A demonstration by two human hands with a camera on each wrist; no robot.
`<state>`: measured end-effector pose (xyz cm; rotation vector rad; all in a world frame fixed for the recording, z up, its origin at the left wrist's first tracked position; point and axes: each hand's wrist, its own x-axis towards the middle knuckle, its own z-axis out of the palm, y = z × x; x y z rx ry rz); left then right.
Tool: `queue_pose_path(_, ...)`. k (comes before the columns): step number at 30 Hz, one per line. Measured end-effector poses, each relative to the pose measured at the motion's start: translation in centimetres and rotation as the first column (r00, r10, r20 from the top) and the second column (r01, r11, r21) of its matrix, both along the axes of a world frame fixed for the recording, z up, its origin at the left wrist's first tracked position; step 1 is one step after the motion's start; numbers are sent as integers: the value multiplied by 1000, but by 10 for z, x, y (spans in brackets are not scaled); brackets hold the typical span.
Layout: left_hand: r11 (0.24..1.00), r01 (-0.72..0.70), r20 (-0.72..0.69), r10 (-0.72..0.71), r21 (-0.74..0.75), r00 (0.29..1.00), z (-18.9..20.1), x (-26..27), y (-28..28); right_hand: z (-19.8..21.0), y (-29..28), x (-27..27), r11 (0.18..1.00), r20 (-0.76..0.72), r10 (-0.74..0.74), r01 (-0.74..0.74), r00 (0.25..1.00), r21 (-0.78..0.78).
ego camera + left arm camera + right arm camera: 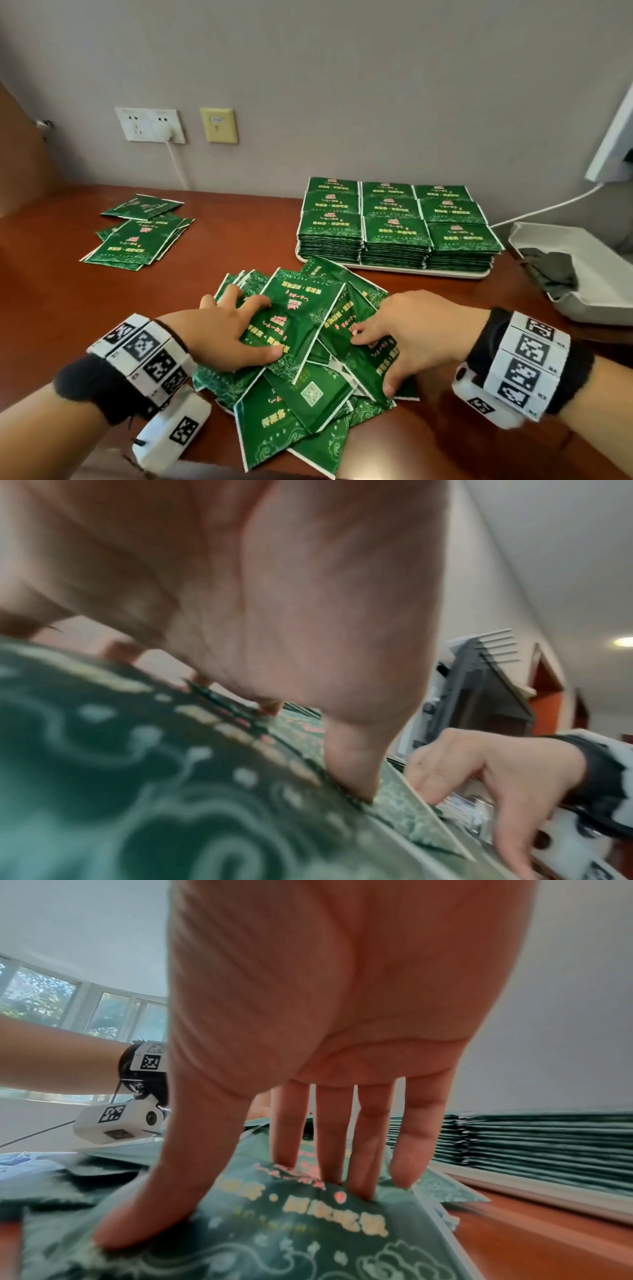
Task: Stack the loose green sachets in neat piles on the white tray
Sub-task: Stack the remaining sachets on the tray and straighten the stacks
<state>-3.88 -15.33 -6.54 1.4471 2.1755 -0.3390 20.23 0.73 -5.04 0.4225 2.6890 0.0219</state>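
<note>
A loose heap of green sachets (pixel 301 359) lies on the brown table near its front edge. My left hand (pixel 253 325) rests spread on the heap's left side, fingers and thumb pressing the top sachet (pixel 294 318). My right hand (pixel 373 359) presses straight fingers on another sachet (pixel 308 1226), its thumb at that sachet's near edge. Neither hand curls round anything. Behind the heap stands the white tray (pixel 394 269), filled with several neat sachet piles (pixel 397 233). The left wrist view is blurred and shows the left thumb (pixel 352 777) on a sachet.
A smaller scatter of sachets (pixel 137 236) lies at the back left. A grey-white bin (pixel 596 301) holding dark cloth sits at the right edge. Wall sockets (pixel 150 125) with a plugged cable are behind. Bare table (pixel 239 233) lies between scatter and tray.
</note>
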Motion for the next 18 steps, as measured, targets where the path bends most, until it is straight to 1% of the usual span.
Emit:
queue_pose_path(2, 999, 30, -19, -30, -23, 999, 3, 17, 12, 2, 9, 20, 997, -33, -32, 30, 999, -64)
queue_pose_path(5, 998, 46, -48, -48, -43, 998, 10, 34, 32, 2, 26, 43, 952, -110, -183, 148, 977, -268)
queue_pose_path(7, 999, 22, -72, -25, -40, 997, 14, 38, 46, -4, 36, 51, 908, -196, -306, 224, 932, -354)
queue_pose_path(9, 1000, -7, -93, 6, -8, 996, 18, 36, 59, -12, 41, 52, 883, -267, -401, 292, 876, -368)
queue_pose_path(10, 1000, -18, -101, 19, 6, 995, 19, 33, 65, -16, 41, 51, 865, -271, -448, 336, 852, -374)
queue_pose_path(12, 999, -33, -108, 35, 20, 993, 20, 25, 74, -21, 43, 48, 815, -219, -534, 428, 817, -391)
queue_pose_path(14, 999, -42, -85, 44, 25, 995, 22, 15, 81, -23, 48, 45, 771, -152, -593, 503, 791, -389)
queue_pose_path(16, 999, -36, -32, 36, 12, 999, 24, 7, 85, -26, 53, 44, 713, -87, -645, 557, 759, -426)
queue_pose_path(18, 999, -42, 34, 41, 27, 999, 23, 0, 87, -29, 57, 43, 646, -74, -695, 576, 715, -501)
